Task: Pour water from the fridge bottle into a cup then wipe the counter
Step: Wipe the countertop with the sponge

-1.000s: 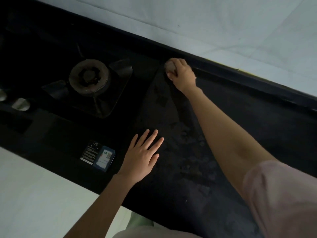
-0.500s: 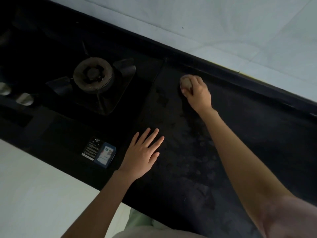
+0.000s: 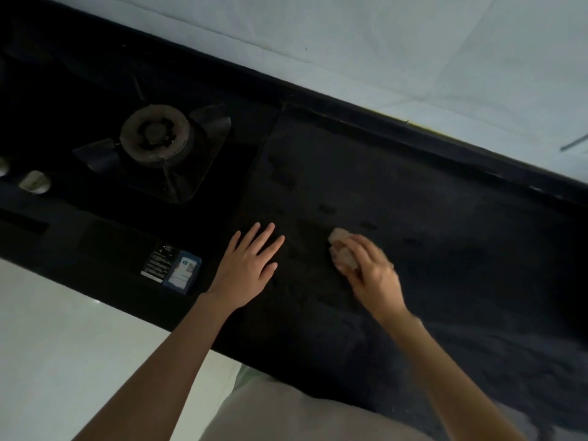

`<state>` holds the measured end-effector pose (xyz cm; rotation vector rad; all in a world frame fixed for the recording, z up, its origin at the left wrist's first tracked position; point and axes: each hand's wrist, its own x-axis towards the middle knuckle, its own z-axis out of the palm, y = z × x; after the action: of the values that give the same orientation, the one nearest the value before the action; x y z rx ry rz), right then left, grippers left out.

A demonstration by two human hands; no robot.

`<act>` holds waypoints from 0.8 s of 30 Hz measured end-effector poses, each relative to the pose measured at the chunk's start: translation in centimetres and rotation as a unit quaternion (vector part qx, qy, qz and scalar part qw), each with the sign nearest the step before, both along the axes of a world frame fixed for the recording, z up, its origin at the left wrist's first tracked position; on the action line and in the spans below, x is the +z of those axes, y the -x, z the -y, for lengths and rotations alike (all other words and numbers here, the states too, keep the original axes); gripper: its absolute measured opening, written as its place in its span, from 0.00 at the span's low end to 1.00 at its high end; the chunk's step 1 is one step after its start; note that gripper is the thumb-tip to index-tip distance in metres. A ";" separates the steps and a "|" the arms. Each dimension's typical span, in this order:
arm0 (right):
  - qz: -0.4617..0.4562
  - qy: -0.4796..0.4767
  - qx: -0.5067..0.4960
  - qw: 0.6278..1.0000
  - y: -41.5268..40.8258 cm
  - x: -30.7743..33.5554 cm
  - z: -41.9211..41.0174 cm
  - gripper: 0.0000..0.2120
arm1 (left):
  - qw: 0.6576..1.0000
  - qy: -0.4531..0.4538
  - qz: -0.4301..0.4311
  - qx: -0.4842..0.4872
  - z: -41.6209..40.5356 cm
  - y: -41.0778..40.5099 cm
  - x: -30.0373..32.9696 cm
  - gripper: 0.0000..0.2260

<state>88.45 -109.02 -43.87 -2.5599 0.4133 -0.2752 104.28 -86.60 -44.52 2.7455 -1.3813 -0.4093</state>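
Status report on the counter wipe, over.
Left hand flat on the counter, fingers spread. Right hand grips a wadded cloth on the counter. Nothing in the cloth's way; burner off left.

Bare forearms [image 3: 178,354], pale trousers [image 3: 286,415].

Dim, soft light — black counter [image 3: 445,218] swallows detail, right hand [image 3: 369,268] motion-blurred
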 end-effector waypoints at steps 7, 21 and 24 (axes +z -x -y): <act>0.010 -0.017 -0.086 0.996 -8.8 0.6 4.4 0.22 | 1.000 -0.018 -0.002 -0.009 0.1 0.0 0.6 0.26; -0.005 -0.005 -0.147 0.989 7.2 -0.3 5.6 0.22 | 1.000 -0.023 -0.006 -0.008 -0.2 0.9 0.8 0.24; -0.023 -0.012 -0.211 0.977 2.2 0.6 9.5 0.22 | 0.999 -0.032 -0.002 -0.006 -0.1 1.0 0.9 0.25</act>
<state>86.21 -118.51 -43.25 -2.4358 0.9744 -0.3605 103.30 -86.48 -43.61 2.7857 -1.4099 -0.4687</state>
